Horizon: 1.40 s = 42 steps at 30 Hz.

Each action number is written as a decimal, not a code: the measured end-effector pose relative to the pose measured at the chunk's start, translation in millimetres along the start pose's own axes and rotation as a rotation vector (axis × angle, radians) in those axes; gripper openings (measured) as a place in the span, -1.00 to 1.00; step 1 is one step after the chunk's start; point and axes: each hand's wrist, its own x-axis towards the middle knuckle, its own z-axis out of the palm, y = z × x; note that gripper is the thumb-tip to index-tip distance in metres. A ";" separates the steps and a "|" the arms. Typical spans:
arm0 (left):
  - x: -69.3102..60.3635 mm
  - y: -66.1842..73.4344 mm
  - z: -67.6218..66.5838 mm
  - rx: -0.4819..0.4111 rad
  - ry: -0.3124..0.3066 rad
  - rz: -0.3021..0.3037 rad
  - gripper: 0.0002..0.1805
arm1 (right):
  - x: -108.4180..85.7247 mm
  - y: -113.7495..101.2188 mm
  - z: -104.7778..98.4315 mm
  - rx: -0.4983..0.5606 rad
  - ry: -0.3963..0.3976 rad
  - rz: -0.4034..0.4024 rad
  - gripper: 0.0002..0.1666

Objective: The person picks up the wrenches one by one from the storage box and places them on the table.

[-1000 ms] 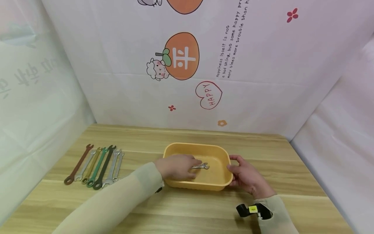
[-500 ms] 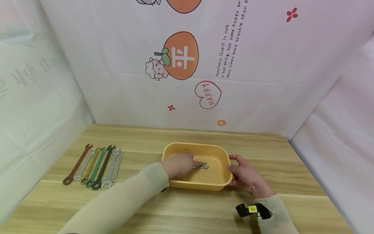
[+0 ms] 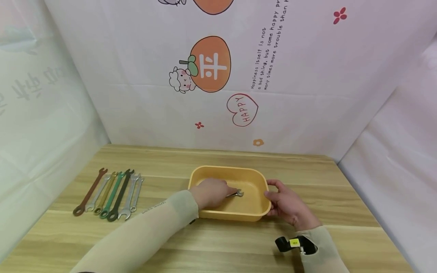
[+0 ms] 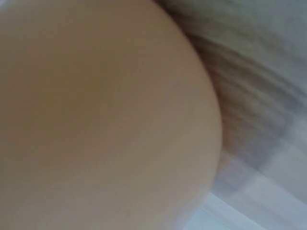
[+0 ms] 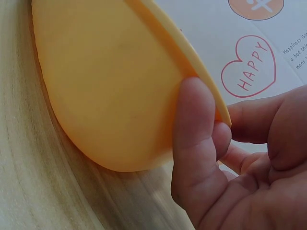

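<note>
A yellow plastic bin (image 3: 252, 198) stands mid-table in the head view. My left hand (image 3: 212, 192) reaches inside it, low over the floor, and holds a small silver wrench (image 3: 240, 193). Only the wrench's open end shows past the fingers; the hand hides the rest. At the bin's right end my right hand (image 3: 286, 203) pinches the rim. In the right wrist view that hand's fingers (image 5: 195, 110) lie on both sides of the bin wall (image 5: 105, 96). A blurred tan surface (image 4: 105, 115) fills most of the left wrist view, and the left fingers are out of sight there.
Several wrenches lie side by side at the table's left, among them a red one (image 3: 89, 192), a green one (image 3: 113, 195) and a black one (image 3: 121, 195). Printed white cloth (image 3: 300, 113) rises behind the wooden table (image 3: 239, 246) and along both sides.
My left hand has moved slightly right inside the bin, and its fingers now cover more of the wrench. My right hand stays at the rim.
</note>
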 end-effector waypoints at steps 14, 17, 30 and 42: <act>-0.8 2.9 -4.5 0.037 0.028 -0.069 -0.66 | -1.0 -1.0 0.9 0.002 -0.004 -0.007 -0.37; -1.2 3.9 -5.1 0.036 0.030 -0.076 -0.72 | -1.3 -1.2 1.0 0.002 -0.003 -0.007 -0.37; -4.6 -4.3 -22.9 -0.310 0.154 -0.088 -0.33 | -0.3 0.2 -0.7 0.000 0.004 -0.006 -0.37; -24.5 -30.5 -45.0 -0.929 0.179 -0.178 -0.29 | 0.1 -0.8 0.7 0.004 0.005 -0.001 -0.36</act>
